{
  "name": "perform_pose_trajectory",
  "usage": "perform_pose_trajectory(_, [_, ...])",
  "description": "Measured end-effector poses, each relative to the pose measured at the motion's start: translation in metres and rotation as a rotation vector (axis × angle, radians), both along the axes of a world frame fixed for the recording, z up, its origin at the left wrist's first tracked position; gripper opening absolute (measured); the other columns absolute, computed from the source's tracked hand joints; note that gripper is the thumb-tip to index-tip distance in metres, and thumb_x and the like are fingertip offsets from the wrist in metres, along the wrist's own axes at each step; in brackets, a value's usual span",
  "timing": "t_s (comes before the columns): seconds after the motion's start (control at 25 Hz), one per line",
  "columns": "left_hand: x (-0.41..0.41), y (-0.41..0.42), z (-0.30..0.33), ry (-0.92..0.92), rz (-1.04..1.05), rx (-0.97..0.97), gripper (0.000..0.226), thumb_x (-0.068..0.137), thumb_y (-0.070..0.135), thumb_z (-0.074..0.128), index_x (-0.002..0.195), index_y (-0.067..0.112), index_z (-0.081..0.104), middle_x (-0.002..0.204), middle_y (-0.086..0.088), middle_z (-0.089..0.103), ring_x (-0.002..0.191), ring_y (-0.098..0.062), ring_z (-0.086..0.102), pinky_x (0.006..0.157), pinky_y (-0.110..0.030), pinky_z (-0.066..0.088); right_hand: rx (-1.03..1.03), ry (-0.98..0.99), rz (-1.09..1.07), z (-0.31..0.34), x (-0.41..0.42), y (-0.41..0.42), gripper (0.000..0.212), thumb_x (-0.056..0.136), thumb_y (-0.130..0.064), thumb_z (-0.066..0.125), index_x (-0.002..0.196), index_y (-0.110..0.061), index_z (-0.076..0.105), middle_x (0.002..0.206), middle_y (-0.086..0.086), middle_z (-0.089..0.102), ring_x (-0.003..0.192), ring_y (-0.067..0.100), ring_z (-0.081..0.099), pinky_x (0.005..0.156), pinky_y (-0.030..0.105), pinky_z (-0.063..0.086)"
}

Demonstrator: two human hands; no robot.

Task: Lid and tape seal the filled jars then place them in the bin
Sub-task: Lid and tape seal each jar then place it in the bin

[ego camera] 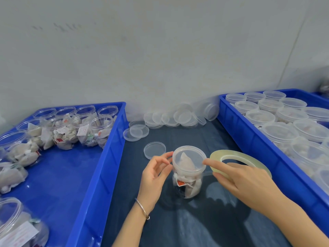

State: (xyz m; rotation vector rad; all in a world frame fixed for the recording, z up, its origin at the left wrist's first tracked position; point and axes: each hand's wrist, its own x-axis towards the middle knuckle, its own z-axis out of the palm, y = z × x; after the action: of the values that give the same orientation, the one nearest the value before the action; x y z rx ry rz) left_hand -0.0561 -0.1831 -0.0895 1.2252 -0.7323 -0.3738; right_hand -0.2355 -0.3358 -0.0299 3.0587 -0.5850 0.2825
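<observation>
- Two blue bins flank a dark cloth-covered table (178, 229) that stands against a plain pale wall (160, 41).
- On the cloth between them stands the filled jar (187, 182), upright, its clear lid (189, 158) already on.
- The left hand (154, 173) pinches at the lid's left edge with curled fingers; a thin bangle (142, 209) circles its wrist.
- The right hand (243, 182) grips the tape roll (238, 158), forefinger reaching to the lid's right rim.
- The left bin (99, 157) holds unlidded filled jars (65, 132); the right bin (249, 139) holds lidded jars (277, 131).
- Loose lids (178, 117) are heaped by the wall; one spare lid (154, 150) lies just beside the jar.
</observation>
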Motion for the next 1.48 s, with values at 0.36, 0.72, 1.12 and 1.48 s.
perform_pose_trajectory(0.36, [0.021,-0.012,0.013,-0.032,-0.015,0.076,0.034,0.084,-0.011,0.06,0.094,0.018,0.073,0.096,0.005,0.075,0.094,-0.006,0.069,0.079,-0.016,0.052,-0.013,-0.024,0.031,-0.005,0.011,-0.003,0.043,0.092,-0.057,0.008,0.133,-0.066,-0.002,0.087,-0.012,0.058,0.074,0.006,0.056,0.042,0.022,0.027])
perform_pose_trajectory(0.72, [-0.026,-0.03,-0.004,-0.172,-0.071,0.187,0.1,0.058,0.028,0.087,0.137,0.04,0.027,0.139,0.016,0.041,0.13,0.001,0.039,0.097,-0.017,0.043,-0.052,0.01,0.056,0.002,0.012,-0.004,0.045,0.094,-0.059,0.014,0.133,-0.067,-0.005,0.088,-0.012,0.058,0.075,0.006,0.055,0.041,0.022,0.024])
perform_pose_trajectory(1.12, [-0.015,-0.03,-0.005,-0.299,0.031,0.184,0.087,0.051,0.018,0.091,0.125,0.023,0.046,0.123,0.012,0.056,0.119,-0.008,0.052,0.102,-0.023,0.041,-0.113,0.098,0.062,0.024,-0.019,-0.025,0.053,0.081,-0.064,0.008,0.098,-0.033,0.048,0.082,-0.014,0.053,0.083,0.005,0.047,0.106,0.029,0.016])
perform_pose_trajectory(1.48, [-0.008,-0.015,-0.007,-0.334,-0.048,0.211,0.089,0.05,0.015,0.092,0.126,0.03,0.049,0.127,0.008,0.057,0.123,-0.016,0.052,0.099,-0.022,0.043,-0.219,0.132,-0.043,0.029,-0.041,-0.05,0.053,0.075,-0.064,0.004,0.087,-0.034,0.046,0.09,-0.023,0.05,0.107,-0.01,0.031,0.107,0.038,0.014])
